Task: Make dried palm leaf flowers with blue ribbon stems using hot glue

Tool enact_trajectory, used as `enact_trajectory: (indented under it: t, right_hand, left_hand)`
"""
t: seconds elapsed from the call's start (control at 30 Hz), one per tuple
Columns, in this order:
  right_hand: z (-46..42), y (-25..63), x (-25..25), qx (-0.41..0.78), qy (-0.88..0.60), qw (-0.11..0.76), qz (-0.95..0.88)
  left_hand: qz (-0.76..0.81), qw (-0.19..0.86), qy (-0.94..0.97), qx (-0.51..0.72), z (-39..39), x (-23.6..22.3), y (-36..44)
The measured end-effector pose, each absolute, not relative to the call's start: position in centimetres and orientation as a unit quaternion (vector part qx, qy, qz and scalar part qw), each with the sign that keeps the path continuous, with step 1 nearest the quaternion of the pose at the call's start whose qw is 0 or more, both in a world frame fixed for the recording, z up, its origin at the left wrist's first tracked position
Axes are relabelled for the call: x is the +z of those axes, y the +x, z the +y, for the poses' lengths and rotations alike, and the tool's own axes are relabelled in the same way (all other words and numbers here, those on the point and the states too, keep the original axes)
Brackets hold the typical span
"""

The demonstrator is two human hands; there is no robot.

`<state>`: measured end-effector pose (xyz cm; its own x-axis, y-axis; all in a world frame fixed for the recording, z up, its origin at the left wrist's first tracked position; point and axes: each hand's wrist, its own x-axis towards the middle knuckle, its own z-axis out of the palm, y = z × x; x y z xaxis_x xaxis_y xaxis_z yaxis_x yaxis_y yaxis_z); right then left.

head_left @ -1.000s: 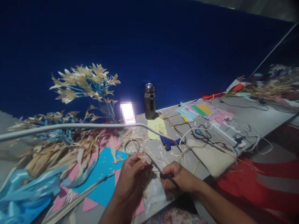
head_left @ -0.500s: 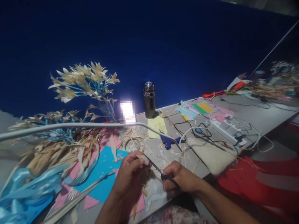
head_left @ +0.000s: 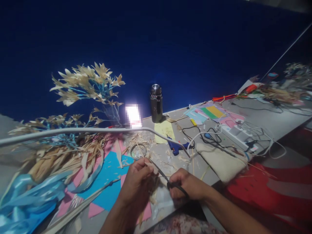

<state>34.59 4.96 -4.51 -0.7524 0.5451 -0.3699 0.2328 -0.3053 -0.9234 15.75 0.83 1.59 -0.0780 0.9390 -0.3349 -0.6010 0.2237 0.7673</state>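
My left hand [head_left: 138, 177] pinches a small pale piece of dried husk [head_left: 151, 167] between thumb and fingertips. A pair of dark-handled scissors [head_left: 176, 188] is gripped in my right hand [head_left: 186, 183], its blades pointing up and left to the husk piece. The blade tips meet the edge of the piece, partly hidden by my left fingers. Beyond my hands, pale scraps lie around a roll of tape [head_left: 137, 151]. A blue glue gun [head_left: 177, 147] rests on the table near a yellow paper [head_left: 164, 131].
Husk flowers on blue stems [head_left: 85, 84] stand at the left, above dried husks [head_left: 46, 162] and light-blue ribbon [head_left: 29, 195]. A dark flask [head_left: 156, 104] stands at the back. A white power strip [head_left: 237, 136] with cords lies right. A white tube [head_left: 73, 130] crosses in front.
Hands and scissors stay in nearly the same place. The husk piece has turned slightly in my left fingers, and the blades sit a little lower against it.
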Motion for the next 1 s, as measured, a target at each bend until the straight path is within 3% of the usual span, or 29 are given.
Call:
enact_trajectory:
  t: [0.4, 0.83, 1.0]
  right_hand:
    - [4.5, 34.2, -4.5, 0.726, -0.265, 0.147, -0.617]
    - [3.9, 33.4, -5.1, 0.75, -0.318, 0.163, -0.557]
    - [3.9, 33.7, -5.6, 0.749, -0.34, 0.15, -0.548]
  left_hand:
    - [0.421, 0.635, 0.123, 0.636, 0.4, -0.2, 15.8]
    - [0.443, 0.607, 0.158, 0.641, 0.3, -0.3, 16.0]
    - [0.416, 0.645, 0.172, 0.618, 0.5, -0.5, 15.3]
